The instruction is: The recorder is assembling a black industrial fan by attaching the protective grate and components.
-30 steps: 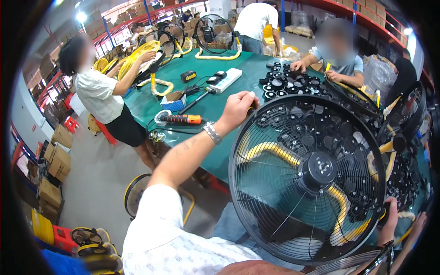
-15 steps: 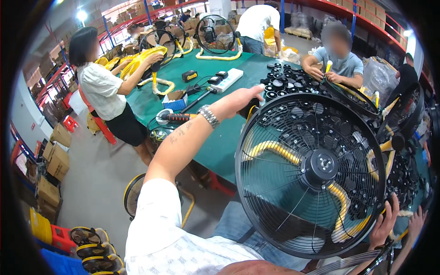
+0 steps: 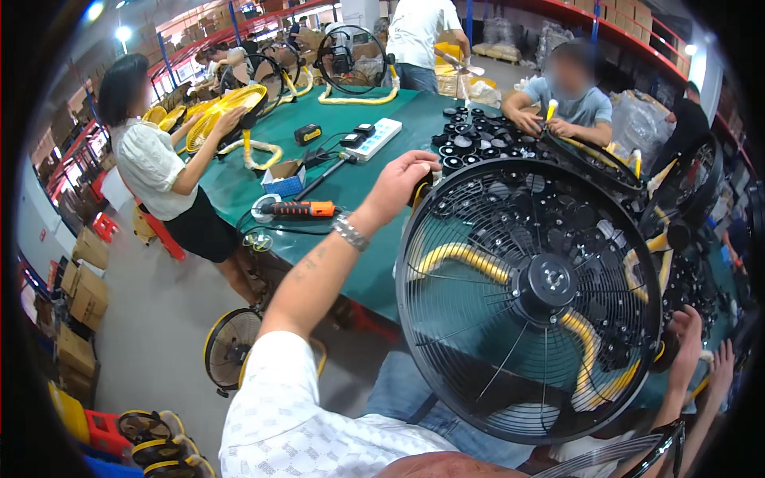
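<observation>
A large round black fan with a wire grille stands tilted in front of me. Through its grille shows a curved stand tube in yellow and pale wrapping. At the fan's upper left rim, my left hand has its fingers curled over a black side knob. Beside the right rim is my right hand, open, fingers apart, close to a dark round knob. Just beyond it another person's hand reaches in.
Many round black caps cover part of the green table. An orange-handled power tool, a power strip and a small blue box lie on the left. Co-workers handle fans across the table; another fan stands on the floor.
My left fingers, stretched out before, have curled down onto the side knob. My right hand has moved slightly up along the rim. The whole view has shifted a little.
</observation>
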A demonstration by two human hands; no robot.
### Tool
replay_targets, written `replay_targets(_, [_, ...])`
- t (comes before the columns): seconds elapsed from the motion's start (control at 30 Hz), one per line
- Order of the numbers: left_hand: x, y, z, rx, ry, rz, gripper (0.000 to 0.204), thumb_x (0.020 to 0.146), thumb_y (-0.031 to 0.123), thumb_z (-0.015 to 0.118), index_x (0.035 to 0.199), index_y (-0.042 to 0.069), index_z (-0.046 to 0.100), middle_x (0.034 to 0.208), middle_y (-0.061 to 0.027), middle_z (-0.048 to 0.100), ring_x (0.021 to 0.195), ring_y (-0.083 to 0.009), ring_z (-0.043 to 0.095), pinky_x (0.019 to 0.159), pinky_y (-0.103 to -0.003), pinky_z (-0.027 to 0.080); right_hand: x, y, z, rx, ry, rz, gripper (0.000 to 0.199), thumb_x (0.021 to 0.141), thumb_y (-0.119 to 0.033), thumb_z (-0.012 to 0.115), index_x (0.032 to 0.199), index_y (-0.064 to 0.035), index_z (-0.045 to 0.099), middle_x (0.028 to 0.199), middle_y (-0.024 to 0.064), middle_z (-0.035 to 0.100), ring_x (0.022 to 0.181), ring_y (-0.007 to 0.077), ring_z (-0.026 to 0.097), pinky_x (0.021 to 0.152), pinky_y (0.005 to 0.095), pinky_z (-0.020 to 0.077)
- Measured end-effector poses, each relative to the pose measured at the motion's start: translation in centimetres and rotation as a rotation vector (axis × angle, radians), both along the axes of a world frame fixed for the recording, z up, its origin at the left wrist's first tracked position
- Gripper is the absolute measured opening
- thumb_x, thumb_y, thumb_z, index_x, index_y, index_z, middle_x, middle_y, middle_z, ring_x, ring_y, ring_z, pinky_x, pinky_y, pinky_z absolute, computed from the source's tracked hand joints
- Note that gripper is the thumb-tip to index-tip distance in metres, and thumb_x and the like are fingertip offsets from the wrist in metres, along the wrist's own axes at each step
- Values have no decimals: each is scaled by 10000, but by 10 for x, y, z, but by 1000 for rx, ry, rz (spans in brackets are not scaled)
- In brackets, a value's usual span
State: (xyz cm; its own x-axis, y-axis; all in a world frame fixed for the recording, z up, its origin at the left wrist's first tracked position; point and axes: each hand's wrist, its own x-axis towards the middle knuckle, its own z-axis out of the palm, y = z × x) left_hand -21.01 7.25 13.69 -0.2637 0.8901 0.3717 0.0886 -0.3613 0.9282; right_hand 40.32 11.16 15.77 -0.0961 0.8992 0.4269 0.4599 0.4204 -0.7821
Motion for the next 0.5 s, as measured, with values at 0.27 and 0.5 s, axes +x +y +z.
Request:
replay_targets(0.27, [-3,5,27,-372,291,46,526,984,489,530,975,-15,682,870,-59,668,777,-116,604,707,-279,495,4,-27,-39,713,-696,4,350,1016,-178,412,1289,19,510,1355,266,507,1276,435,483,1090,485,349])
replay_targets(0.5, [2,8,-11,98,272,183,379,991,289,534,913,-52,681,825,-74,700,752,-114,609,720,-274,493,12,-15,-31,539,-665,-45,269,909,-137,403,1038,67,523,1144,252,514,1082,378,525,988,418,388])
